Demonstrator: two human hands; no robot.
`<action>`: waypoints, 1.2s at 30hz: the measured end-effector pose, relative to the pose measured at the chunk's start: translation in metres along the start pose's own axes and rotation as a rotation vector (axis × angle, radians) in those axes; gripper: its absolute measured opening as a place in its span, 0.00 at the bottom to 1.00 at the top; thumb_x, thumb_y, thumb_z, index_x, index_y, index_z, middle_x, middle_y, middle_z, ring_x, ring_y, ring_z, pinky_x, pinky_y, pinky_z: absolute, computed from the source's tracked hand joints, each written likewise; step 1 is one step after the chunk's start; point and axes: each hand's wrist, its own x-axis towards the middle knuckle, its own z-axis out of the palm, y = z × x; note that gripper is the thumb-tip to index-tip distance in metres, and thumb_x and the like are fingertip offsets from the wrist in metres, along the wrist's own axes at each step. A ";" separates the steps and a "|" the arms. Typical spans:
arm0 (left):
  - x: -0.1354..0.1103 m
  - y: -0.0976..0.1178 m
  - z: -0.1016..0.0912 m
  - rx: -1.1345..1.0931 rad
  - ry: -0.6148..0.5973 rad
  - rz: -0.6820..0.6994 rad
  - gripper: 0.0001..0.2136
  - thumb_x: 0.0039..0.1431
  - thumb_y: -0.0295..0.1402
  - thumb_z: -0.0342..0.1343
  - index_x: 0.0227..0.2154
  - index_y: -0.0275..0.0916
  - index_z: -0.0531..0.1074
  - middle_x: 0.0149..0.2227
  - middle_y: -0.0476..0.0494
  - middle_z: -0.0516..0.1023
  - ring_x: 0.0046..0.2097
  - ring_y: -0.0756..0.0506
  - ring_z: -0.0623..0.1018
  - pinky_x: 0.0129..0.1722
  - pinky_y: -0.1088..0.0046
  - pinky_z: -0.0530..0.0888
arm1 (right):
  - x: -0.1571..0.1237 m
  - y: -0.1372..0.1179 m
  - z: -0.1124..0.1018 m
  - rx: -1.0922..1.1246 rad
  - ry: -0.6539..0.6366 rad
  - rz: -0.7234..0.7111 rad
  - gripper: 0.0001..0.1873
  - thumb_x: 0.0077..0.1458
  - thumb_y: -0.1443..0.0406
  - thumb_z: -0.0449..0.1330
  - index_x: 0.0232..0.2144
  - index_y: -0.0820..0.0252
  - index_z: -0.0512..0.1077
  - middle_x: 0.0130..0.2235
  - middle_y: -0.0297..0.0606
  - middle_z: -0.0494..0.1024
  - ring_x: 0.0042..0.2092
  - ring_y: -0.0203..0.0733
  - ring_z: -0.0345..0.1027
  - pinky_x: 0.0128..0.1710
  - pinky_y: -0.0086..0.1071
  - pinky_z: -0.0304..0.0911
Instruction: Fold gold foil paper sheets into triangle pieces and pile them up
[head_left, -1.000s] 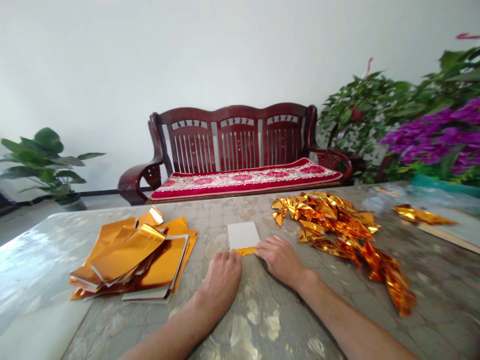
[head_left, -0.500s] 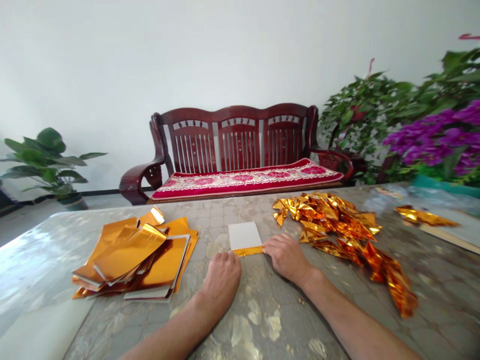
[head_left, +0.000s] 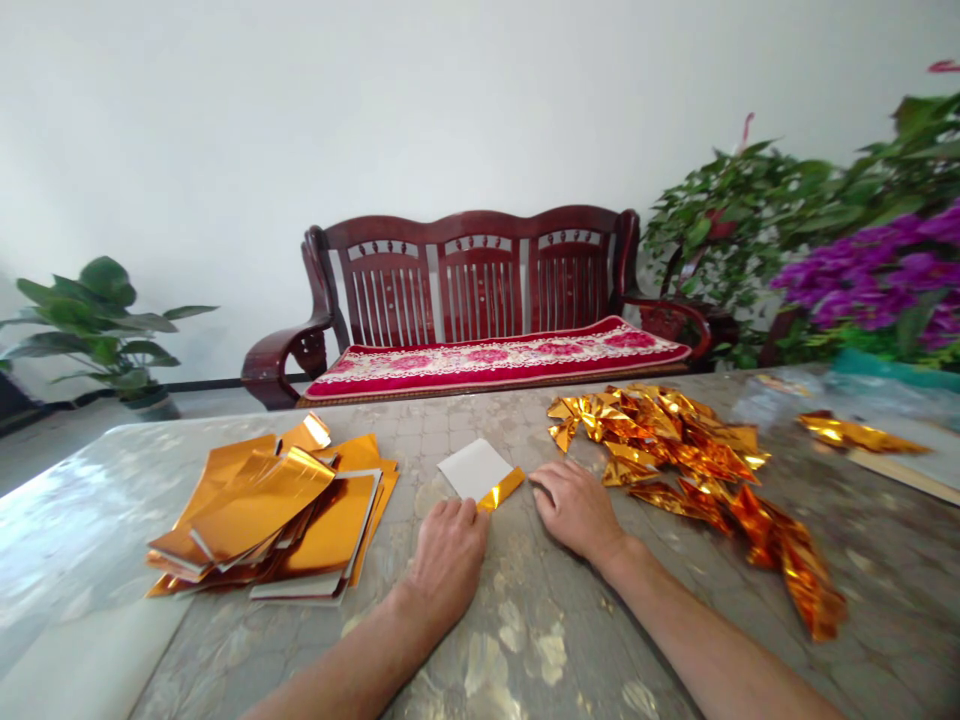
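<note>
A small sheet of foil paper [head_left: 475, 468] lies white side up on the table [head_left: 525, 640], with a narrow gold folded strip along its near edge. The sheet is skewed, its right end raised away from me. My left hand [head_left: 448, 555] has its fingers curled onto the strip's left end. My right hand [head_left: 576, 507] lies palm down just right of the strip, fingers bent, its tips beside the fold and apart from the sheet.
A loose stack of flat gold sheets [head_left: 274, 515] lies to the left. A heap of folded gold pieces [head_left: 690, 455] spreads to the right. Flowering plants [head_left: 862, 270] stand at the far right; a wooden bench [head_left: 480, 310] is behind the table.
The sheet has turned counter-clockwise, its gold strip now slanting up to the right. My right hand has drawn slightly off the strip's right end. My left hand stays on the left end.
</note>
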 end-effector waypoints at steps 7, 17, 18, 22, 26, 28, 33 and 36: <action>0.000 0.006 -0.001 -0.116 0.042 0.013 0.09 0.64 0.27 0.48 0.40 0.42 0.73 0.40 0.43 0.73 0.43 0.43 0.72 0.42 0.65 0.67 | 0.001 0.002 0.003 0.052 -0.015 0.020 0.12 0.58 0.64 0.58 0.43 0.57 0.78 0.47 0.38 0.78 0.50 0.45 0.67 0.53 0.37 0.57; 0.002 0.007 0.005 -0.274 0.097 0.092 0.12 0.63 0.26 0.49 0.43 0.44 0.74 0.41 0.46 0.75 0.44 0.44 0.73 0.45 0.67 0.69 | 0.008 -0.017 0.003 0.247 -0.057 0.110 0.06 0.58 0.61 0.62 0.33 0.55 0.78 0.40 0.35 0.80 0.45 0.43 0.69 0.46 0.34 0.59; 0.002 0.007 0.006 -0.291 0.106 0.105 0.12 0.63 0.26 0.49 0.44 0.44 0.74 0.42 0.46 0.75 0.44 0.44 0.73 0.46 0.66 0.70 | 0.008 -0.022 0.003 0.249 -0.055 0.125 0.06 0.57 0.61 0.62 0.31 0.55 0.77 0.38 0.35 0.80 0.44 0.43 0.69 0.44 0.33 0.59; 0.002 0.005 0.010 -0.387 0.164 0.179 0.13 0.63 0.24 0.50 0.44 0.45 0.75 0.43 0.48 0.76 0.45 0.46 0.75 0.48 0.68 0.71 | 0.006 -0.034 0.007 0.216 -0.017 0.164 0.07 0.56 0.64 0.62 0.26 0.57 0.74 0.32 0.35 0.79 0.38 0.42 0.69 0.37 0.31 0.57; -0.001 0.001 0.010 -0.470 0.396 0.215 0.14 0.64 0.25 0.49 0.49 0.45 0.72 0.48 0.45 0.75 0.47 0.47 0.75 0.48 0.71 0.73 | 0.004 -0.028 0.002 0.155 0.190 0.036 0.07 0.60 0.67 0.58 0.34 0.55 0.77 0.34 0.35 0.79 0.38 0.41 0.69 0.39 0.32 0.57; -0.003 -0.001 0.010 -0.488 0.547 0.270 0.17 0.64 0.25 0.49 0.54 0.45 0.69 0.52 0.42 0.72 0.49 0.47 0.75 0.48 0.72 0.74 | 0.002 -0.023 -0.004 0.060 0.344 -0.075 0.10 0.62 0.68 0.56 0.42 0.55 0.77 0.36 0.37 0.78 0.41 0.43 0.67 0.41 0.35 0.55; -0.005 -0.003 0.009 -0.486 0.687 0.277 0.23 0.64 0.25 0.50 0.60 0.46 0.61 0.57 0.38 0.67 0.48 0.48 0.75 0.50 0.70 0.75 | 0.001 -0.019 -0.015 -0.161 0.474 -0.254 0.13 0.62 0.68 0.56 0.46 0.54 0.76 0.34 0.38 0.77 0.37 0.44 0.61 0.39 0.39 0.51; 0.000 -0.006 0.009 -0.445 0.582 0.179 0.22 0.64 0.27 0.52 0.60 0.44 0.63 0.56 0.39 0.67 0.52 0.45 0.73 0.52 0.67 0.75 | 0.001 -0.022 -0.013 -0.186 0.367 -0.308 0.11 0.62 0.67 0.56 0.43 0.55 0.76 0.33 0.38 0.74 0.38 0.45 0.59 0.39 0.39 0.51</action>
